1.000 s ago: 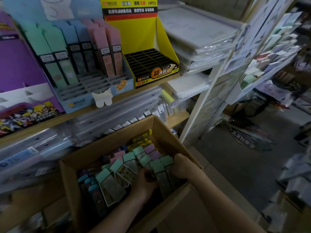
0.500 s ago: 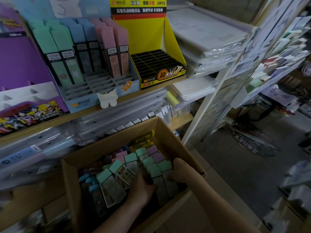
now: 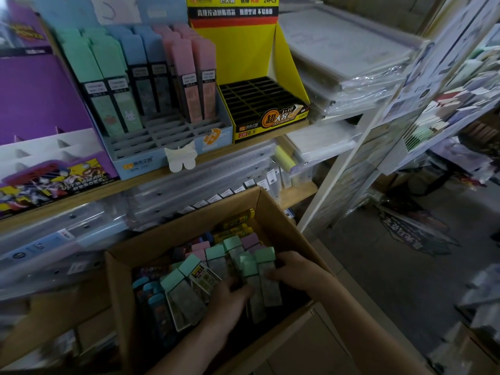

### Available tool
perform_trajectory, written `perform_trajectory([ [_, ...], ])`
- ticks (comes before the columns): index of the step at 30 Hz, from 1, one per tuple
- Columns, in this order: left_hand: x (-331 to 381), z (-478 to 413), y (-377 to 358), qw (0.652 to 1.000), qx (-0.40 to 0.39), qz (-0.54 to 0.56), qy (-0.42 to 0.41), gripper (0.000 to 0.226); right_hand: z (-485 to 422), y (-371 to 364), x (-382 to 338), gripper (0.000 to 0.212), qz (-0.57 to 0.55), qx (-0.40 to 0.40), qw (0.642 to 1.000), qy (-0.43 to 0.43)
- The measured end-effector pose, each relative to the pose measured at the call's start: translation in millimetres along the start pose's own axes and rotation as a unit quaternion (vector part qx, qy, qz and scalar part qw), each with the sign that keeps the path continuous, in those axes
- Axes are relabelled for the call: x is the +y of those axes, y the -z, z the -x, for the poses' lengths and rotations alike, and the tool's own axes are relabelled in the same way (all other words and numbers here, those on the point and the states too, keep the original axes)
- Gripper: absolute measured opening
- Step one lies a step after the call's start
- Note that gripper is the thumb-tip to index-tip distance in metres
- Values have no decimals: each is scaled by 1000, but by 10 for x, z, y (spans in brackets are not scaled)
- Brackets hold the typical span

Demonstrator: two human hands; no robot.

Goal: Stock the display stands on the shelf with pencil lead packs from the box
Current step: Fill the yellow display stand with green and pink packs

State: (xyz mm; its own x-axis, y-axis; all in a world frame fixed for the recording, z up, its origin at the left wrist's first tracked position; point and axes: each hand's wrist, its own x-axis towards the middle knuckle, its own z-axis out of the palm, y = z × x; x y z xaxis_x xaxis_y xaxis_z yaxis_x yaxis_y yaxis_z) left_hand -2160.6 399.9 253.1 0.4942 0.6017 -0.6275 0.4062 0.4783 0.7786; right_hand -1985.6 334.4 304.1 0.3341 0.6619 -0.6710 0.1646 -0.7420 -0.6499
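An open cardboard box (image 3: 189,226) below the shelf holds several pencil lead packs with green, blue, pink and purple caps. Both my hands are inside it. My right hand (image 3: 295,272) grips the side of a bunch of green-capped packs (image 3: 259,277) at the box's right. My left hand (image 3: 230,299) presses against the same bunch from the left, fingers curled around it. On the shelf, a blue display stand (image 3: 173,147) holds upright green, blue and pink packs in its back rows, its front slots bare. Beside it a yellow display stand (image 3: 251,50) has an empty black grid.
A purple stand (image 3: 40,104) with a cartoon front sits at the left of the shelf. Clear plastic folders are stacked under the shelf and on the right shelves. A white upright (image 3: 338,171) separates a rack of stationery at right. Grey floor lies to the right of the box.
Both hands have closed in on the green-capped packs and gathered them into a tighter upright bunch. The camera has tilted slightly, shifting the shelf in view.
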Motion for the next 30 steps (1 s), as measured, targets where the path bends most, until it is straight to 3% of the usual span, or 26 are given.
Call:
perform_trajectory([
  [4,89,67,82,997,22,71,10,9,80,-20,-48,18,-111,-14,993,23],
  [12,210,183,310,984,-25,174,-33,34,198,-87,-97,32,-243,-113,962,55],
  [20,360,348,485,972,-38,220,-75,39,286,-216,-282,35,-274,-110,951,94],
  [30,481,545,764,961,-89,260,-30,37,456,-370,-596,37,-282,-72,952,94],
])
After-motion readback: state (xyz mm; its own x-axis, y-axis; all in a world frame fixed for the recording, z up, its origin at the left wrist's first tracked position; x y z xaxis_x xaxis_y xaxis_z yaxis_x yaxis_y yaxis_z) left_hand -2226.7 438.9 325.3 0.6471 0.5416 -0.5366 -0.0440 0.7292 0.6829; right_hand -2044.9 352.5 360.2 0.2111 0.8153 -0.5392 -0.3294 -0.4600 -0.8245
